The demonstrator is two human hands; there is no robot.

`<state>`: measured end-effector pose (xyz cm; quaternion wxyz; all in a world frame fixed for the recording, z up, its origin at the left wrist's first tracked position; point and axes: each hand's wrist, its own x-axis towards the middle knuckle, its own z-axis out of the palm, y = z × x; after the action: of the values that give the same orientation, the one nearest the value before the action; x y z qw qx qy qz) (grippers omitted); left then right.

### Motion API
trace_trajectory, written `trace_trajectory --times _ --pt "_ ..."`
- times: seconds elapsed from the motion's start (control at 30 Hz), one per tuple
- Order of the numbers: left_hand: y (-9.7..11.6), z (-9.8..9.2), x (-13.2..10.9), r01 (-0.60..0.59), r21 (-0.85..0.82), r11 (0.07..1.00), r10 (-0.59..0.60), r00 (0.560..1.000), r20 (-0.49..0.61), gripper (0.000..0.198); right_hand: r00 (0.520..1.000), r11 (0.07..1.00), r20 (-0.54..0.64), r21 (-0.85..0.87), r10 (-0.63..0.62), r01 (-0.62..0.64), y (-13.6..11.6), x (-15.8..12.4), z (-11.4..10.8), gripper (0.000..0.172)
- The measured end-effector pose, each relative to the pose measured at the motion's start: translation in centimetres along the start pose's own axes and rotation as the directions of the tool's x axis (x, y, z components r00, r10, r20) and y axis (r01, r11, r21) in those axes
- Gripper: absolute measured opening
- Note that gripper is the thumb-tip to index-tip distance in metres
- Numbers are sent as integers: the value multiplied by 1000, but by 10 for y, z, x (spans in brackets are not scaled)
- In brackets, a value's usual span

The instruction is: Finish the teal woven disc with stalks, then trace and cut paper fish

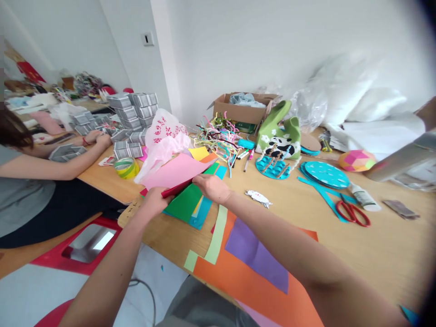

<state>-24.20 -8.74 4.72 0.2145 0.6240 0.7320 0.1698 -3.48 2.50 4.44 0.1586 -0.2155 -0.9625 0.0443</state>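
Observation:
A stack of coloured paper sheets [185, 200] lies on the wooden table [357, 245], with green, blue and yellow showing. My left hand [155, 200] is closed on the near edge of a red sheet [177, 187] and lifts the pink sheet [173, 172] above it. My right hand [213, 187] pinches the same lifted sheets at their right side, fingers pressed together, over the green sheet. Both forearms reach in from the lower edge of the head view.
Orange [259, 290] and purple [255, 254] sheets lie under my right arm. Red scissors [352, 212], a glue tube [364, 197], pipe cleaners [218, 134], a cardboard box [243, 109] and a tape roll [126, 167] sit around. Another person [30, 181] folds grey boxes at left.

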Motion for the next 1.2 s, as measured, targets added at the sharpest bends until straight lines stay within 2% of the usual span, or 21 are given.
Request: trace_trajectory --times 0.1,0.17,0.3,0.4,0.6,0.73,0.83,0.93,1.0,1.07,1.2 --pt "4 3 1 61 201 978 -31 988 -152 23 999 999 10 9 -36 36 0 -4 -2 21" --pt "6 5 3 89 251 964 -40 980 -195 25 997 997 -17 8 -81 81 0 -7 -6 23" --pt "9 4 6 184 290 939 -113 963 -246 24 980 983 -87 -47 -180 177 -6 -13 -30 24" --pt "11 1 4 171 280 945 -110 969 -220 24 967 971 -127 -123 -219 204 -18 -29 -59 25" --pt "15 2 -2 120 251 961 -77 981 -177 24 951 905 -202 -403 -235 137 -64 -99 -127 27" --pt "10 7 0 130 273 953 -75 976 -203 28 947 803 -206 -590 -245 79 -101 -153 -150 29" --pt "6 9 3 148 309 940 -79 971 -225 29 979 750 -129 -661 -158 34 -123 -188 -143 29" --pt "3 10 6 164 376 912 -72 967 -246 30 996 742 -84 -669 -19 -42 -139 -216 -119 31" --pt "1 12 6 160 417 895 -54 966 -255 30 996 756 -76 -650 36 -77 -146 -230 -98 31" --pt "0 13 6 142 437 888 -25 965 -262 30 997 783 -10 -618 80 -69 -150 -240 -77 32" --pt "2 16 3 127 466 876 -3 966 -257 30 991 840 44 -537 123 -80 -150 -247 -42 26"
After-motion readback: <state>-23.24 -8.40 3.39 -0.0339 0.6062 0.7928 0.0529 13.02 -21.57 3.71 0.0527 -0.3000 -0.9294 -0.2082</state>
